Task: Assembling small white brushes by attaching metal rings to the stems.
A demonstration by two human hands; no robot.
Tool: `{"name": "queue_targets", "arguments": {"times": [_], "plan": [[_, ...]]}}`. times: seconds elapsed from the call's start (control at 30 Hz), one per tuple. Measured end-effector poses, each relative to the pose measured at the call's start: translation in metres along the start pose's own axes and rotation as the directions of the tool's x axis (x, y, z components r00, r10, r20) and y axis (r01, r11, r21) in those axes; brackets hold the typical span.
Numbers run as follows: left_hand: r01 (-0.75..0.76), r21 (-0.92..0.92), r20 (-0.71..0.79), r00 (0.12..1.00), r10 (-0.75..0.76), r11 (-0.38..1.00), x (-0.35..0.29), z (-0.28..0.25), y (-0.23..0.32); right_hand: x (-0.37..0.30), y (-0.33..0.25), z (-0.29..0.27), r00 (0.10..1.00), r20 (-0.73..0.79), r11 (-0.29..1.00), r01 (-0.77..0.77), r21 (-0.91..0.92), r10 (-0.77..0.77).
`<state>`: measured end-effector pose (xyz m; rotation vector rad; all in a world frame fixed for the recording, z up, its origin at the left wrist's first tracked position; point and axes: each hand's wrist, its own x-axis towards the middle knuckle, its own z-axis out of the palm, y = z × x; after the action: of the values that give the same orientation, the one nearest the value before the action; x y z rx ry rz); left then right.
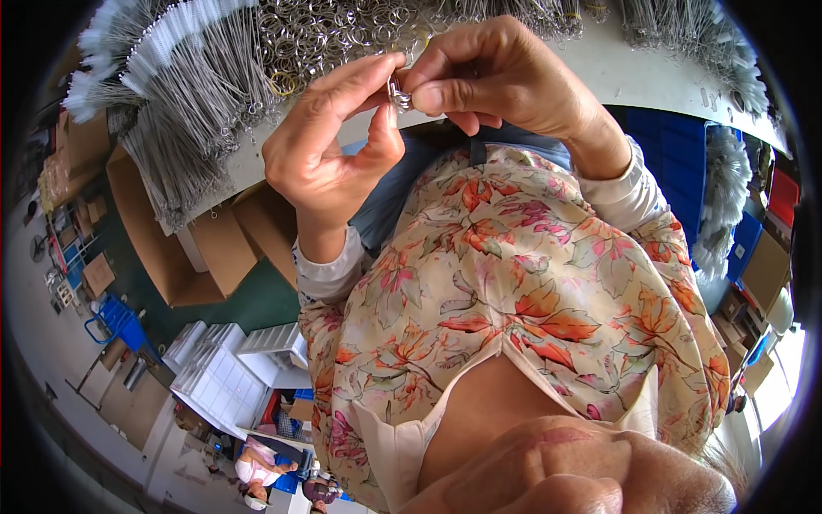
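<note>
Small shiny metal rings (399, 96) are pinched between my two hands, above the near edge of the table. My left hand (330, 141) grips them from the left, index finger and thumb curved round them. From the right, my right hand (505, 81) closes its thumb and fingertips on the same rings. How the rings are linked is too small to make out. Just beyond my hands lies a heap of loose metal rings (317, 38). Left of the heap, thin wire-handled brushes (205, 77) with white bristles are piled in bundles, their looped ends toward me.
More wire brushes (719, 51) lie at the right of the white table (638, 73). An open cardboard box (171, 248) stands below its left edge, near white plastic crates (223, 377). Blue bins (659, 154) are at the right. Other people (257, 467) are in the background.
</note>
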<state>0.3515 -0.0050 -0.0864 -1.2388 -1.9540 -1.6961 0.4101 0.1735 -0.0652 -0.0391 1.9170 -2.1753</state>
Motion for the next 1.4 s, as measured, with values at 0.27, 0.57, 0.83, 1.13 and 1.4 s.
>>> {"name": "queue_targets", "arguments": {"times": [0.27, 0.57, 0.83, 1.13, 1.4], "plan": [[0.419, -0.354, 0.169, 0.908, -0.384, 0.836, 0.005, -0.008, 0.013, -0.005, 0.002, -0.004, 0.992, 0.076, 0.99, 0.104, -0.096, -0.097], [0.542, -0.616, 0.162, 0.797, -0.582, 0.572, -0.001, 0.0, 0.011, -0.001, 0.015, 0.002, 0.6, 0.164, 0.211, 0.504, -0.838, -0.783], [0.581, -0.661, 0.206, 0.748, -0.63, 0.474, -0.007, 0.004, -0.005, 0.01, 0.039, -0.003, 0.516, 0.259, -0.091, 0.329, -0.94, -0.817], [0.607, -0.694, 0.272, 0.718, -0.64, 0.386, -0.009, 0.005, -0.013, 0.01, 0.04, 0.001, 0.554, 0.233, -0.078, 0.288, -0.954, -0.799], [0.617, -0.709, 0.28, 0.692, -0.665, 0.343, -0.011, 0.008, -0.015, 0.011, 0.048, 0.006, 0.546, 0.064, 0.112, 0.283, -0.953, -0.835]]}}
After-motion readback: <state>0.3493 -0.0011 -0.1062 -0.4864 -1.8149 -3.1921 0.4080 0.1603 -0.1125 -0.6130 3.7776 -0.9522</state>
